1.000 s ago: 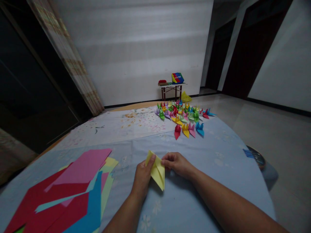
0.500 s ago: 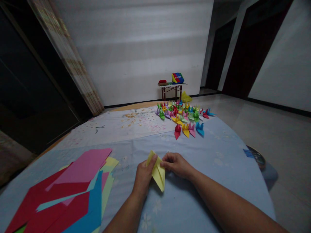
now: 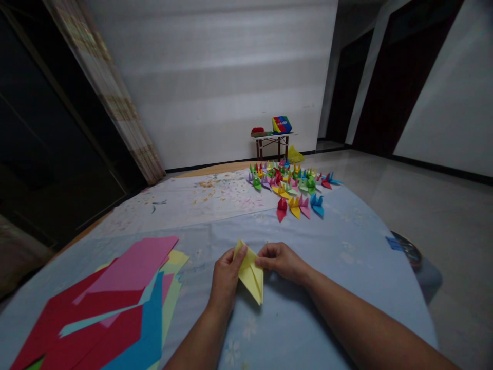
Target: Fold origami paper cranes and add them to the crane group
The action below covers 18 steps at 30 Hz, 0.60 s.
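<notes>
Between my two hands is a yellow piece of folded paper (image 3: 251, 280), a narrow diamond with its lower point aimed toward me and a crease line down its middle. My left hand (image 3: 227, 275) grips its left edge, thumb lying on top near the upper point. On the opposite side, my right hand (image 3: 280, 261) pinches the right edge between thumb and fingertips. The fingers under the paper are hidden. Both hands are low over the blue flowered tablecloth (image 3: 308, 324).
Loose sheets of coloured paper (image 3: 127, 267) lie overlapping at the left. Beyond my hands, toward the right, stand many folded paper cranes (image 3: 295, 206) in several colours. A small table (image 3: 274, 135) with a colourful box (image 3: 282, 124) is by the wall. A stool (image 3: 427, 277) sits beyond the right edge.
My left hand has shifted slightly on the folded paper, and its thumb sits a little nearer the edge. The paper's lower point has swung slightly right. My right hand keeps its pinch.
</notes>
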Motion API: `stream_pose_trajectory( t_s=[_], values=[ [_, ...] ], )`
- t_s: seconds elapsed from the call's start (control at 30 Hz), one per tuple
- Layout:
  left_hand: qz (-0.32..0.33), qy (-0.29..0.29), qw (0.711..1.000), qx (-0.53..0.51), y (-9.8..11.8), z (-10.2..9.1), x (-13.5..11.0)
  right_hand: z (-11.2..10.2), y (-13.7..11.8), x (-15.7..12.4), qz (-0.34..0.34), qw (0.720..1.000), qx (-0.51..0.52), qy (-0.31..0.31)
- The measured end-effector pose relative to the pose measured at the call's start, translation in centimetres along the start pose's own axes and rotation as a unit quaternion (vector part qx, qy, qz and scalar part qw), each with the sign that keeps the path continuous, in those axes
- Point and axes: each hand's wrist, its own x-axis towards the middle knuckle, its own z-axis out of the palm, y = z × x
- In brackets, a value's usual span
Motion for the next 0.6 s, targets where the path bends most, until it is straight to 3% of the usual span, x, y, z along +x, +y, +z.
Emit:
stream_pose_trajectory(
  t_s=[0.6],
  values=[
    [-0.001, 0.014, 0.999, -0.053, 0.14, 0.03, 0.15, -0.06, 0.01, 0.02, 0.017, 1.000, -0.015, -0.018]
  ],
)
